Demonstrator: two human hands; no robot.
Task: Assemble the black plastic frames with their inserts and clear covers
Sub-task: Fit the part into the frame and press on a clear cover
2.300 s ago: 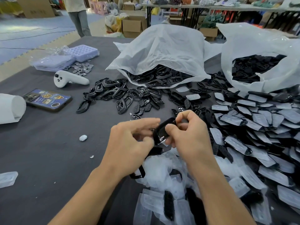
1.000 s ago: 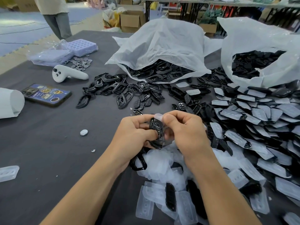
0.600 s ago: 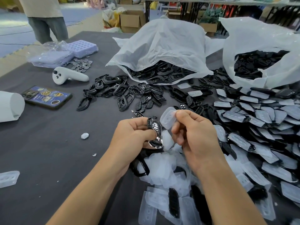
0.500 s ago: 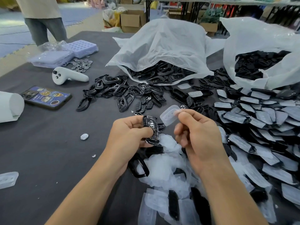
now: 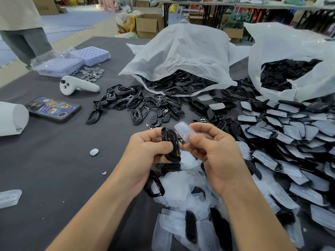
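Observation:
My left hand (image 5: 146, 156) grips a black plastic frame (image 5: 171, 144) upright, edge toward me. My right hand (image 5: 215, 151) pinches a clear cover (image 5: 184, 130) between thumb and fingers, just right of and slightly above the frame, apart from it. Loose clear covers (image 5: 181, 192) and a few black parts lie below my hands. Loose black frames (image 5: 130, 102) are spread beyond my hands. Covered frames (image 5: 290, 142) are piled at the right.
Two white bags of black parts, one (image 5: 181, 57) at centre back and one (image 5: 293, 57) at right. A phone (image 5: 52, 108), a white controller (image 5: 76, 86), purple trays (image 5: 72, 60), metal discs (image 5: 92, 72), a white roll (image 5: 12, 118) lie left. A person (image 5: 21, 28) stands far left.
My hands held the frame and cover together, then drew apart. The right hand lifted the clear cover off to the right while the left hand turned the frame edge-on.

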